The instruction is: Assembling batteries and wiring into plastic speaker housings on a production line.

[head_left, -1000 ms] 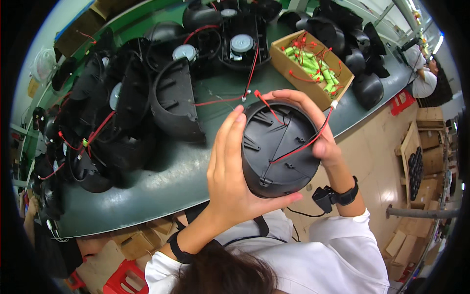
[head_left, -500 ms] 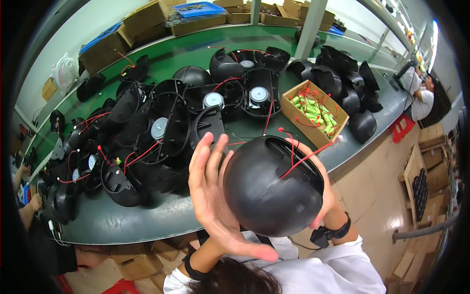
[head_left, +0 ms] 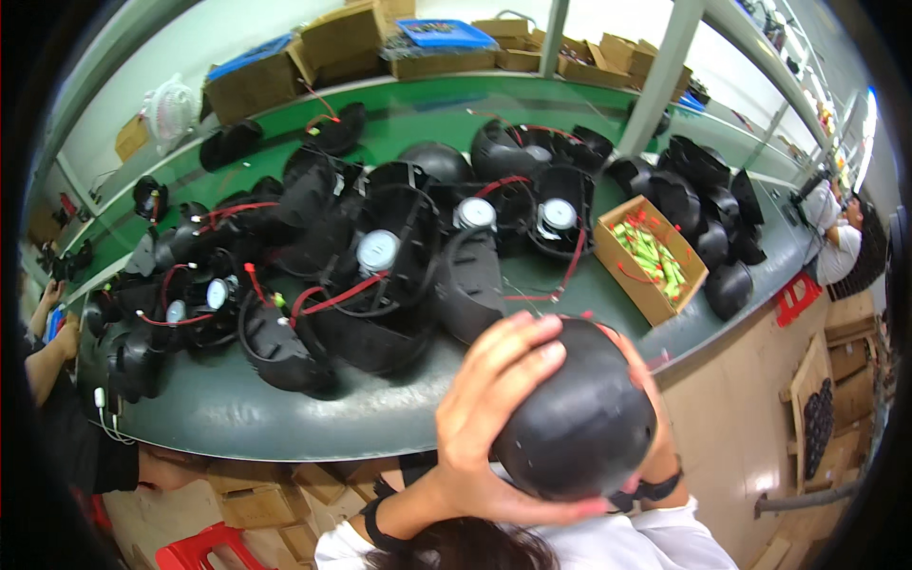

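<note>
A round, glossy black plastic housing (head_left: 581,418) is held up in front of me, just off the table's near edge. My left hand (head_left: 473,432) wraps its left side, with fingers over the top and thumb underneath. On the far right side, my right hand (head_left: 659,427) grips it, partly hidden behind the curve. The housing's smooth side faces up, and its opening is out of sight. Beyond it on the table lie several open black shells with round silver speakers (head_left: 378,251) and red wires. A cardboard box (head_left: 654,302) of green-wrapped cells with red leads stands to the right.
The green-topped table (head_left: 380,418) curves across the view. More black shells (head_left: 730,290) are piled at its right end. Cardboard boxes (head_left: 252,87) and a blue tray (head_left: 445,33) line the back shelf. Another person's hand (head_left: 65,340) shows at the far left. A red stool (head_left: 204,549) stands below.
The housing has turned, so its opening and red wires no longer show. My left hand has closed onto it from a spread pose. The view has shifted, moving the table leftover items rightward.
</note>
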### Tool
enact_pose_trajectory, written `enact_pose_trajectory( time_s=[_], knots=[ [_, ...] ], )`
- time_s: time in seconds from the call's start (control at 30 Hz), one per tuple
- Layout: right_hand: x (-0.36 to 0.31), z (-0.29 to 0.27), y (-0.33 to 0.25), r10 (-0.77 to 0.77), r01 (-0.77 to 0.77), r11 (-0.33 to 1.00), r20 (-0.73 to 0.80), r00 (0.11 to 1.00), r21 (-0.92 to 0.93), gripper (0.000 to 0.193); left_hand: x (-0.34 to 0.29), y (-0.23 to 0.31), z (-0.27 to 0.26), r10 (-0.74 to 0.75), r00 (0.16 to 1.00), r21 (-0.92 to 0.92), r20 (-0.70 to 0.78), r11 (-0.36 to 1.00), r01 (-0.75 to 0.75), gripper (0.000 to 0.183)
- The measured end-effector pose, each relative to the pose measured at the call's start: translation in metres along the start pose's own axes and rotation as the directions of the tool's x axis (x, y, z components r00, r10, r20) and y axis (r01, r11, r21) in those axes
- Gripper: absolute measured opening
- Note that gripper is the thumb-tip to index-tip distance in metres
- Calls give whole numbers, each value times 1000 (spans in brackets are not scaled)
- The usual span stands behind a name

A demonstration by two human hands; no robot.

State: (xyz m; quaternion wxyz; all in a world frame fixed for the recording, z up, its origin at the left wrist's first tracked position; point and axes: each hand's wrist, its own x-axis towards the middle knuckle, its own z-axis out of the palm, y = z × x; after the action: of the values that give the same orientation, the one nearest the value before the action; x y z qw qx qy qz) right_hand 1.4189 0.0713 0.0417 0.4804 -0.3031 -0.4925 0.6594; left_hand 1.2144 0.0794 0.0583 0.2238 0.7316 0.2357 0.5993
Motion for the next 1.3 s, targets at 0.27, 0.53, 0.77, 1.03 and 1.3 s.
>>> enact_pose_trajectory(
  time_s=[0.27, 0.53, 0.77, 1.03, 1.3],
  knots=[
    [74, 27, -86, -59, 404, 753, 557, 828, -520, 137, -10, -4, -37, 1, 971, 28, -240, 1000, 5, 124],
    [368, 18, -105, -337, 209, 122, 158, 928, -970, 125, -102, -20, -78, 105, 985, 545, -141, 838, -12, 21],
    [524, -53, -1, -282, -41, 127, -76, 956, -991, 143, -115, -26, -79, -9, 992, 723, -130, 684, 101, 8],
    [531, -44, -13, 70, -218, -306, -250, 966, -927, 130, -120, -26, -84, -28, 991, 745, -128, 657, 115, 10],
    [501, 63, -53, 295, 283, -411, 167, 941, -867, 36, -122, -29, -81, -24, 994, 757, -107, 646, 97, 11]
  ],
)
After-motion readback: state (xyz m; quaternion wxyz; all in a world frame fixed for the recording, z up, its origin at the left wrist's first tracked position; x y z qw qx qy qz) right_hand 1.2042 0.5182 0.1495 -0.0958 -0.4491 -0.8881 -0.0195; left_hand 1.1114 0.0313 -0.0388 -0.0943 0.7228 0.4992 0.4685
